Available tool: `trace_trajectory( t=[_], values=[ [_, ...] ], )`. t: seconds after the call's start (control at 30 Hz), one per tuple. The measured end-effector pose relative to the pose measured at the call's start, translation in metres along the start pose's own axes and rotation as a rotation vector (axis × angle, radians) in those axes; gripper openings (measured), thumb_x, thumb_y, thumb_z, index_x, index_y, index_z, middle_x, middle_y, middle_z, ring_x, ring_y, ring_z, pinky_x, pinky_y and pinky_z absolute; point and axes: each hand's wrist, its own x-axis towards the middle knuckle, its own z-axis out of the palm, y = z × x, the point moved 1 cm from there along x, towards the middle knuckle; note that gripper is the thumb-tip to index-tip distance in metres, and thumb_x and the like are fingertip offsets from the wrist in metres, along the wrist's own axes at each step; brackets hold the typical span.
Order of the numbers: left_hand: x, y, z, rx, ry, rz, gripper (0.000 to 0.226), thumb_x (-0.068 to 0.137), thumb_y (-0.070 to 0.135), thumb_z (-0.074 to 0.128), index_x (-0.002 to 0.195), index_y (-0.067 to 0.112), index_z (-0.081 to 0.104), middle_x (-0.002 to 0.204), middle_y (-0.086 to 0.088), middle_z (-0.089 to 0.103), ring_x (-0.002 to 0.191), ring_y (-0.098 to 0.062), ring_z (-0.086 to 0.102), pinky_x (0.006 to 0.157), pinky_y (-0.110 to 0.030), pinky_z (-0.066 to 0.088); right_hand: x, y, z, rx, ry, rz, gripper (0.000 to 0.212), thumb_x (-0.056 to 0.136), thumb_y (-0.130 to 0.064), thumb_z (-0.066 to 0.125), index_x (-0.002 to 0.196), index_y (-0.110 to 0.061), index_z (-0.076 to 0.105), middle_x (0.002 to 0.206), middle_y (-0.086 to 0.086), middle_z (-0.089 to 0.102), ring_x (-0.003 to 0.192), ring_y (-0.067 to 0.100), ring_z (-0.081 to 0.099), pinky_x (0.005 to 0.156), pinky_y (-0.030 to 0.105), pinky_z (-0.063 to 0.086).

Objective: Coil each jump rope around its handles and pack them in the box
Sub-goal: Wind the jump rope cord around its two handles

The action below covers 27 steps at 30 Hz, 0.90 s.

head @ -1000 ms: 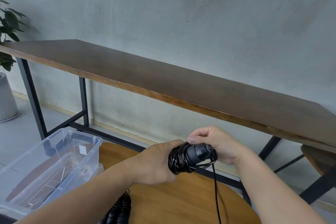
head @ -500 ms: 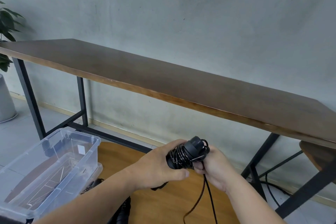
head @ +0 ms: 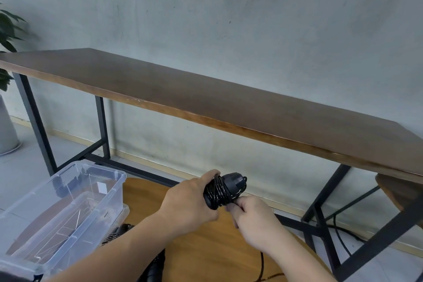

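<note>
Head view: glossy black jump rope (head: 223,191) coiled tight around its handles, both hands' fingers (head: 211,175) clutching it.

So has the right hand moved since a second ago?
Yes. The right hand dropped from behind the coiled jump rope to below it, away from the dark table edge.

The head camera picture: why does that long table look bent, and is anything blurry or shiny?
Head view: the wide-angle lens bows the long wooden table and tilts the wall; light is soft and even, with faint shadows; the clear plastic box shows pale reflections; the left hand, right hand and coiled black jump rope look slightly soft.
</note>
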Motion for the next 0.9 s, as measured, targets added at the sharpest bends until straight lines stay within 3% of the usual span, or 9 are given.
trace_trajectory(
  t=[0.23, 0.4, 0.6, 0.77, 0.83, 0.9],
  values=[
    [0.003, -0.006, 0.007, 0.265, 0.055, -0.001, 0.078, 0.083, 0.042, 0.06, 0.148, 0.042, 0.016, 0.112, 0.006, 0.058, 0.108, -0.017, 0.053, 0.087, -0.03, 0.048, -0.011, -0.018, -0.002, -0.237, -0.07, -0.007, 0.038, 0.098, -0.026, 0.049, 0.062, -0.019, 0.038, 0.057, -0.003, 0.039, 0.05, 0.017, 0.035, 0.05, 0.031, 0.026],
    [0.004, -0.014, 0.01, 0.452, 0.09, 0.012, 0.076, 0.088, 0.04, 0.058, 0.15, 0.037, 0.014, 0.114, 0.002, 0.057, 0.108, -0.02, 0.051, 0.084, -0.031, 0.047, -0.019, -0.032, -0.003, -0.423, -0.105, -0.025, 0.033, 0.096, -0.025, 0.046, 0.064, -0.015, 0.039, 0.062, 0.0, 0.043, 0.051, 0.018, 0.038, 0.046, 0.028, 0.026],
    [0.002, -0.014, 0.013, 0.558, 0.053, 0.148, 0.075, 0.089, 0.039, 0.059, 0.149, 0.037, 0.013, 0.112, 0.001, 0.056, 0.107, -0.02, 0.051, 0.084, -0.031, 0.045, -0.017, -0.054, -0.022, -0.658, -0.141, -0.125, 0.025, 0.085, -0.015, 0.051, 0.062, -0.014, 0.042, 0.06, 0.004, 0.042, 0.054, 0.022, 0.04, 0.047, 0.032, 0.029],
    [-0.005, -0.011, 0.007, 0.478, -0.004, 0.329, 0.059, 0.085, 0.037, 0.059, 0.138, 0.037, 0.033, 0.101, 0.004, 0.056, 0.097, -0.02, 0.052, 0.078, -0.03, 0.039, -0.014, -0.075, -0.043, -0.739, -0.249, -0.237, 0.011, 0.083, -0.021, 0.065, 0.078, -0.015, 0.073, 0.069, 0.004, 0.064, 0.062, 0.017, 0.053, 0.052, 0.029, 0.04],
    [-0.009, -0.008, 0.001, 0.365, -0.072, 0.401, 0.048, 0.082, 0.038, 0.06, 0.127, 0.04, 0.041, 0.093, 0.009, 0.056, 0.09, -0.017, 0.052, 0.074, -0.029, 0.035, -0.009, -0.079, -0.057, -0.628, -0.332, -0.232, 0.01, 0.077, -0.03, 0.077, 0.08, -0.021, 0.076, 0.067, -0.008, 0.065, 0.061, 0.007, 0.055, 0.052, 0.022, 0.04],
    [-0.013, -0.005, -0.006, 0.202, -0.197, 0.424, 0.04, 0.079, 0.037, 0.063, 0.112, 0.046, 0.045, 0.088, 0.009, 0.059, 0.083, -0.014, 0.055, 0.074, -0.031, 0.044, 0.0, -0.078, -0.068, -0.479, -0.422, -0.218, 0.016, 0.072, -0.036, 0.084, 0.079, -0.023, 0.077, 0.067, -0.013, 0.065, 0.065, 0.002, 0.056, 0.059, 0.022, 0.045]
  ],
)
